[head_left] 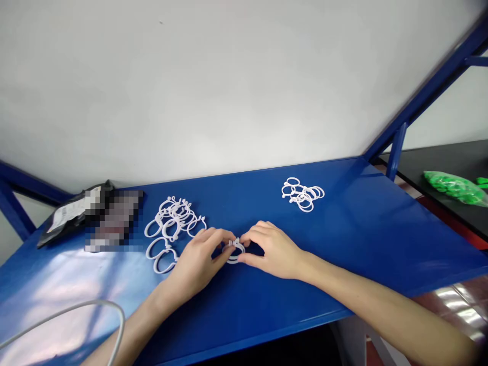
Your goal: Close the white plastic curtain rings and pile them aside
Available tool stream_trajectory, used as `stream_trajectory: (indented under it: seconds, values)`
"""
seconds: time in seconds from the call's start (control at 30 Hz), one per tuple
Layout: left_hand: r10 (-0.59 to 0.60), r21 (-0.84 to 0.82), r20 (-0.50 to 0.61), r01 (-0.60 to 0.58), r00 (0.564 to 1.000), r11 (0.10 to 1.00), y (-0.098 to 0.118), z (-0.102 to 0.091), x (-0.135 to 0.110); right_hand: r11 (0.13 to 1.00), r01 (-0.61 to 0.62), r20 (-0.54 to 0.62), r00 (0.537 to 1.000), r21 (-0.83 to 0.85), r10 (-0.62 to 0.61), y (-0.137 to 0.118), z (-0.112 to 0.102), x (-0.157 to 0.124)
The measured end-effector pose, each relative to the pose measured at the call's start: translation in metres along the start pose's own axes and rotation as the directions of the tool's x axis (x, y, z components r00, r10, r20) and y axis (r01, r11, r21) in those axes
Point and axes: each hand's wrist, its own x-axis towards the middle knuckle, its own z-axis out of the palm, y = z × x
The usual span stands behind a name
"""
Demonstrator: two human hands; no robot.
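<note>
At the middle of the blue table, a white plastic ring [234,261] with a small clasp at its top is pinched between my two hands. It looks doubled, perhaps two rings lying together. My left hand [202,254] has thumb and forefinger closed on its left side near the clasp. From the right, my right hand [273,250] grips it with fingertips by the clasp and thumb at the lower edge. Left of my left hand lies a loose heap of similar white rings [170,229]. A smaller cluster of white rings [305,202] rests beyond my right hand.
The blue table [244,203] backs onto a pale wall. A black plastic parcel [76,211] with a label lies far left, beside a blurred-out item. A white cable [91,303] loops at lower left. Blue metal braces [398,147] and a bag of green pieces [453,187] are at right.
</note>
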Motion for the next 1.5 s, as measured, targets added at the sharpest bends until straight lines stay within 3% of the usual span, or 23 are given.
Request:
stream_trajectory:
  seconds: [0.1,0.2,0.3,0.4,0.53,0.63,0.73,0.83,0.97,1.17,1.37,1.5]
  values:
    - [-0.113,-0.21,0.116,0.136,0.987,0.968,0.004,0.003,0.0,1.0,0.02,0.008,1.0,0.012,-0.02,0.0,0.003,-0.001]
    - [-0.218,-0.397,0.275,0.317,0.937,0.861,0.004,-0.001,0.002,0.998,0.027,0.002,1.0,0.061,-0.028,0.003,0.001,-0.001]
    - [-0.259,-0.492,0.374,0.427,0.891,0.758,0.002,-0.006,0.005,0.985,0.003,-0.002,1.0,0.171,-0.002,0.006,-0.004,-0.001]
    - [-0.286,-0.533,0.405,0.479,0.868,0.697,-0.001,-0.008,0.006,0.959,-0.077,0.022,0.997,0.273,0.074,0.006,-0.009,0.0]
    - [-0.35,-0.408,0.352,0.479,0.868,0.777,-0.009,-0.007,0.006,0.95,-0.17,-0.003,0.984,0.261,0.177,0.006,-0.011,0.001]
    - [-0.353,-0.159,0.202,0.386,0.914,0.909,-0.017,-0.003,0.004,0.96,-0.176,-0.025,0.982,0.219,0.186,0.008,-0.011,0.001]
    - [-0.194,0.1,-0.049,0.198,0.98,0.975,-0.02,-0.001,0.003,0.955,-0.185,-0.026,0.98,0.231,0.196,0.008,-0.013,0.001]
    - [-0.033,0.205,-0.18,0.071,0.983,0.976,-0.012,-0.002,0.002,0.938,-0.208,-0.025,0.974,0.279,0.223,0.006,-0.014,0.0]
    - [-0.02,0.0,-0.09,0.02,0.996,1.0,0.009,-0.004,-0.001,0.903,-0.216,0.006,0.973,0.372,0.231,-0.002,-0.013,-0.001]
    - [-0.189,-0.287,-0.015,0.177,0.982,0.942,0.017,0.001,-0.001,0.847,-0.213,0.049,0.975,0.487,0.218,-0.009,-0.01,-0.003]
    - [-0.297,-0.446,0.014,0.272,0.955,0.852,0.018,0.001,-0.003,0.714,-0.194,-0.001,0.965,0.672,0.262,-0.014,-0.009,-0.006]
    - [-0.338,-0.534,0.061,0.317,0.939,0.784,0.023,0.001,-0.004,0.708,-0.172,-0.015,0.968,0.684,0.25,-0.016,-0.009,-0.007]
